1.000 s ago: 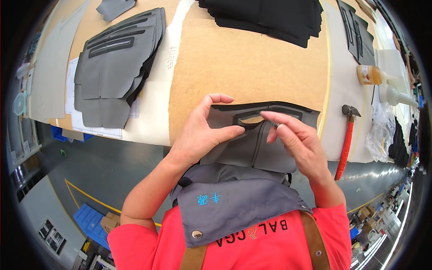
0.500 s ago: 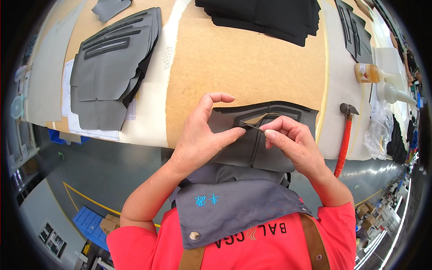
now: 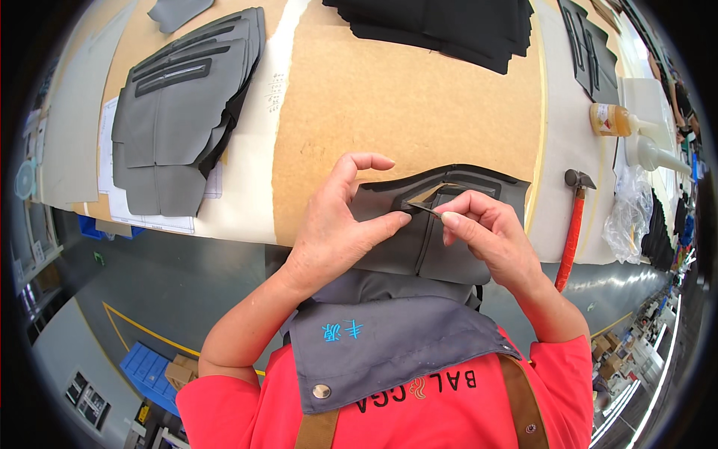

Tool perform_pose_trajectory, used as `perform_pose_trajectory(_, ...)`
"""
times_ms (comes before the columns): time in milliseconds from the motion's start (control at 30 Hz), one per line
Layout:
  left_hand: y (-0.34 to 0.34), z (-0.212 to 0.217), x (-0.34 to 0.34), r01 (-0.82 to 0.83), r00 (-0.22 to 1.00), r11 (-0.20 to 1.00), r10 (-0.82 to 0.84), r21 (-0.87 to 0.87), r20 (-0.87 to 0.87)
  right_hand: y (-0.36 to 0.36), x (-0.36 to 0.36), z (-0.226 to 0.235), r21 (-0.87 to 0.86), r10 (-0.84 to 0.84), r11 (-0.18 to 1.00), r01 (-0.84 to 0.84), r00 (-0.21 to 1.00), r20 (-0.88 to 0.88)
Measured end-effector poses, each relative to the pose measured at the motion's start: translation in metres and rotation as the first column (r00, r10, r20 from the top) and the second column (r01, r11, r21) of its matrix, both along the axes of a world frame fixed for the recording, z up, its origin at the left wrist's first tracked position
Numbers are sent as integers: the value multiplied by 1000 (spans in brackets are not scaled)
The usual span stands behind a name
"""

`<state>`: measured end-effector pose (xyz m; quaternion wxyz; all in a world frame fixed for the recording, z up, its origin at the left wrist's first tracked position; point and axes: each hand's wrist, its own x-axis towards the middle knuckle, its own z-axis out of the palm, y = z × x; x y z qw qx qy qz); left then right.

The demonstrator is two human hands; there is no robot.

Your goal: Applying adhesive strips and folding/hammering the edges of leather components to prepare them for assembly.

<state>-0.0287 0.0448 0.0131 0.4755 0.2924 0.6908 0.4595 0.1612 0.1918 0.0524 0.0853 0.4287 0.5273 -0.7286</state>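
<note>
A grey panel point(image 3: 456, 258) with a black-edged slot lies before me at the table's near edge, its far edge bowed up. Tan shows through the slot opening. My left hand point(image 3: 333, 217) grips the panel at its left side, thumb on top by the slot's left end. Its index finger is raised and bent away; the other fingers are hidden. In a pinch of thumb and index finger, my right hand point(image 3: 486, 228) holds a thin dark pointed piece point(image 3: 423, 207) at the slot. I cannot tell whether that is a tool or a flap of the panel.
Stacked grey slotted panels point(image 3: 176, 123) lie at left, black sheets point(image 3: 441, 34) at the back. A red-handled hammer point(image 3: 574, 224) rests to the right, near an amber bottle point(image 3: 609, 120), a white squeeze bottle point(image 3: 654, 155) and clear plastic point(image 3: 630, 224). More panels point(image 3: 591, 52) lie far right.
The thin dark piece's tip has shifted slightly right, away from my left thumb. The panel's far edge bows up a little more. Both hands keep nearly the same place.
</note>
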Motion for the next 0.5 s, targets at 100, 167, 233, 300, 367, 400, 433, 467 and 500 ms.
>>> perform_pose_trajectory(100, 1, -2, 0, 6, 1000, 1000, -6, 5, 16, 0, -2, 0, -7, -2, 1000, 2, 1000, 5)
perform_pose_trajectory(167, 1, -1, -2, 5, 997, 999, -3, -32, 77, 0, -3, -1, -13, 2, 1000, -2, 1000, 3)
perform_pose_trajectory(233, 0, -1, -4, 5, 990, 997, 7, -78, 143, 0, -3, -2, -74, -24, 997, 22, 999, -33)
perform_pose_trajectory(300, -1, -3, -5, 4, 990, 997, 8, -79, 142, -1, -2, -1, -68, -24, 997, 21, 999, -36)
perform_pose_trajectory(367, -1, -4, -5, 4, 990, 997, 8, -79, 141, -2, -1, -2, -62, -24, 998, 22, 999, -39)
perform_pose_trajectory(400, -1, -4, -4, -4, 989, 996, 17, -85, 149, -5, -1, -3, -37, -34, 999, 32, 998, -49)
perform_pose_trajectory(433, -1, -4, -4, -12, 987, 996, 26, -91, 156, -6, -1, -4, -12, -43, 999, 42, 997, -59)
perform_pose_trajectory(467, 0, -3, -3, -13, 987, 996, 27, -91, 157, -6, 0, -4, -12, -42, 999, 42, 997, -59)
perform_pose_trajectory(500, 0, -3, -3, -22, 987, 995, 37, -96, 156, -6, 0, -5, -9, -43, 999, 43, 997, -71)
